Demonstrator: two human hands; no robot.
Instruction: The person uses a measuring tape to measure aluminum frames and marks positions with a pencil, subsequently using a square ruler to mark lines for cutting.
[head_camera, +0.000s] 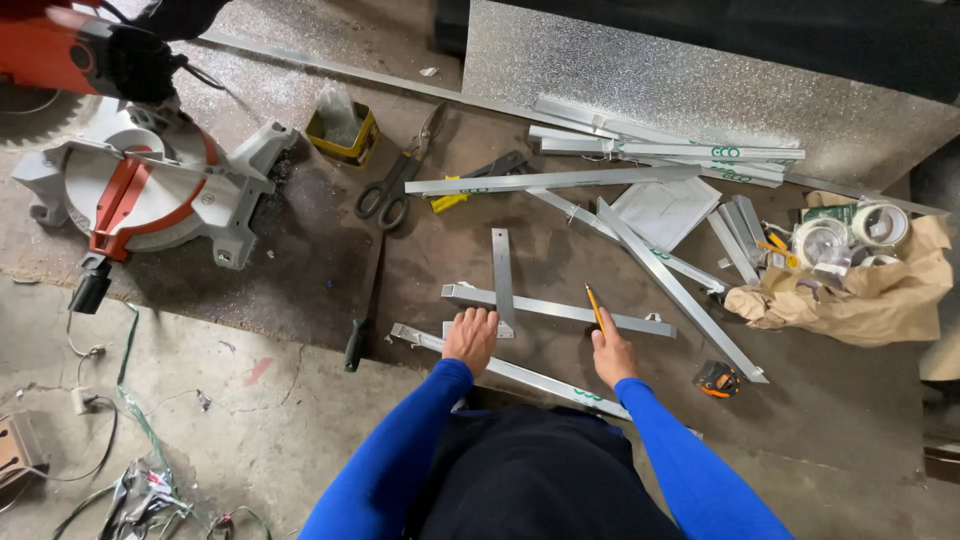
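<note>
My left hand (471, 338) lies flat with fingers spread on the foot of a metal square (502, 275), pressing it against a grey aluminium profile (560, 309) that lies across the brown floor board. My right hand (611, 354) grips a yellow pencil (594, 305), its tip touching that same profile. A second profile (530, 377) lies under my wrists, close to my knees. Both arms wear blue sleeves.
A mitre saw (140, 190) stands at the upper left. Tin snips (398, 178), a yellow tin (342, 130), loose profiles (660, 150), a paper sheet (665, 210), tape rolls (850, 235) on brown paper and a tape measure (717, 379) lie around. Cables (130, 470) trail at lower left.
</note>
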